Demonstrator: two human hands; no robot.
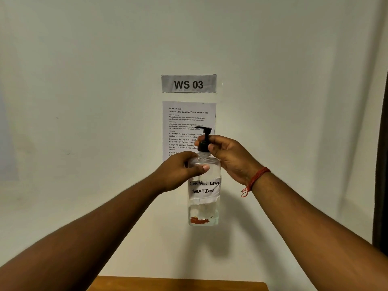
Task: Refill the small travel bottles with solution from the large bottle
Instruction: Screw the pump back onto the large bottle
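Fingers of the right hand pinch the black pump cap, apparently to unscrew it; the left hand grips the shoulder of the large bottle, held upright in the air before the wall. Clear solution fills only its bottom part. No travel bottles show, so refilling seems barely begun.

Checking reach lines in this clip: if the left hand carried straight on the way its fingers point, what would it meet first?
The left hand already grips the large bottle at its shoulder, fingers pointing right. Past the bottle, the right hand, gripping the black pump cap, looks next in line, though depth is unclear.
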